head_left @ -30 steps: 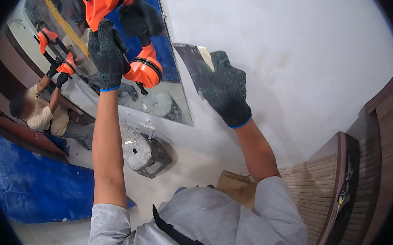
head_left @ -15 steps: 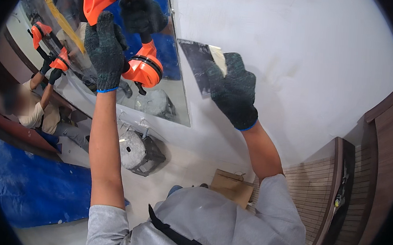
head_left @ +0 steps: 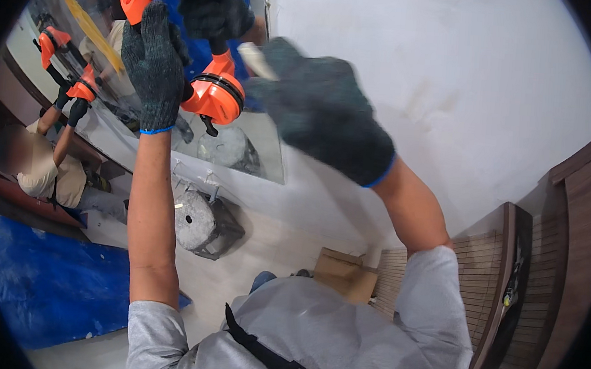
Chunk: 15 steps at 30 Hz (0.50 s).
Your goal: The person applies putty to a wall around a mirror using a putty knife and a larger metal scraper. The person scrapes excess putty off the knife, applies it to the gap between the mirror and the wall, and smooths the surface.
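My left hand (head_left: 154, 65), in a dark knitted glove, is closed round the handle of a two-cup suction lifter (head_left: 217, 105), orange with black parts. Its cups sit against a mirror (head_left: 267, 152), which reflects the lifter and the glove. My right hand (head_left: 328, 111), gloved alike, is raised in front of the mirror's right edge and blurred by motion. It is closed on a putty knife (head_left: 255, 59), whose pale part sticks out above the fingers; the dark blade is hidden now. Whether it touches the mirror or the wall I cannot tell.
At the left a co-worker (head_left: 56, 171) holds a second orange suction lifter (head_left: 83, 87) with both gloved hands. A grey-spattered stool (head_left: 203, 226) stands below the mirror, a cardboard box (head_left: 344, 273) by the white wall (head_left: 440, 78). A blue sheet (head_left: 56, 277) lies left; wooden furniture (head_left: 509, 268) stands right.
My right hand has swung left toward the mirror's edge with the putty knife, and its dark blade has gone from sight. My left hand keeps its grip on the lifter.
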Available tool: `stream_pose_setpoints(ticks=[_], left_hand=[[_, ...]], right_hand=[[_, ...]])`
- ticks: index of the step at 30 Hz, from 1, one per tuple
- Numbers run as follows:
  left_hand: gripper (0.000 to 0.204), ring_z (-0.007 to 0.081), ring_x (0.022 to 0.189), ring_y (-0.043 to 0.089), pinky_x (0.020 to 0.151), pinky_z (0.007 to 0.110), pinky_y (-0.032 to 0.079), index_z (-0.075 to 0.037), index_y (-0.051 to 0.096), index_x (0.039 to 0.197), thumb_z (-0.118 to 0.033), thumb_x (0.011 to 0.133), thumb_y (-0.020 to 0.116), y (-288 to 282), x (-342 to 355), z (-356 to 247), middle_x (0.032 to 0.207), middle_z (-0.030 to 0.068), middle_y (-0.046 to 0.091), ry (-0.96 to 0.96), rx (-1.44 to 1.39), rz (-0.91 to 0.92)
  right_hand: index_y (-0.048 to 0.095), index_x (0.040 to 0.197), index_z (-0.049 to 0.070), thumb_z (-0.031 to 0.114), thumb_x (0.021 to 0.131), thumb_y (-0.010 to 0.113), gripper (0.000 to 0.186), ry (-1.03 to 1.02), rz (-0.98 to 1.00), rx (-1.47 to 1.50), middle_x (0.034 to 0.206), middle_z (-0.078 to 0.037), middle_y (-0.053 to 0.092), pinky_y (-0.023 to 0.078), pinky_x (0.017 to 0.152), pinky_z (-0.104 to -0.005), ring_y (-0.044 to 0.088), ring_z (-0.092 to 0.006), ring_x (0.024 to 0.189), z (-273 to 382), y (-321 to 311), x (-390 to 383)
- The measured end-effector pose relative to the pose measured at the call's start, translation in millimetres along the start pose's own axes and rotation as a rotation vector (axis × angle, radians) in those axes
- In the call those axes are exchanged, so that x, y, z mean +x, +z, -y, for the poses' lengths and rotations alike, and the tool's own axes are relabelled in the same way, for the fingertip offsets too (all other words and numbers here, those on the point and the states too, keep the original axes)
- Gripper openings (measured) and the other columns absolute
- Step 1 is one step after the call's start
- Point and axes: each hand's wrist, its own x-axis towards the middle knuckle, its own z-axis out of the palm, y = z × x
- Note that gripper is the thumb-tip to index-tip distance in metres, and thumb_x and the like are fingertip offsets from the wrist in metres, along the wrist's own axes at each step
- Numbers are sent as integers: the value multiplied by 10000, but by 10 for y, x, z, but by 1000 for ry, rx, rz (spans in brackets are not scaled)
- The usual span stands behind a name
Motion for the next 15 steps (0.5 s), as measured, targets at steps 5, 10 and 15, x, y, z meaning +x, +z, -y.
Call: stream_pose_setpoints(ticks=[5, 10, 15], left_hand=[[258, 136, 560, 540, 540, 305, 415, -56, 654, 957, -281, 1067, 593, -63, 31, 154, 680, 27, 574, 133, 82, -10], [276, 237, 777, 648, 669, 376, 501, -29, 687, 1231, -62, 958, 688, -149, 117, 510, 922, 109, 662, 419, 505, 26], [250, 191, 736, 632, 655, 356, 493, -14, 684, 1229, -84, 989, 678, -176, 128, 456, 881, 85, 649, 379, 410, 12]], right_hand=[[673, 1114, 6, 112, 877, 695, 261, 257, 187, -39, 893, -165, 690, 554, 600, -424, 705, -308, 685, 167, -166, 68], [673, 1080, 23, 202, 932, 763, 249, 837, 53, 137, 871, -181, 742, 562, 617, -373, 738, -281, 696, -52, -375, -245], [629, 1086, 10, 244, 969, 734, 283, 789, -23, 206, 769, -197, 693, 546, 616, -409, 703, -365, 680, -74, -256, -390]])
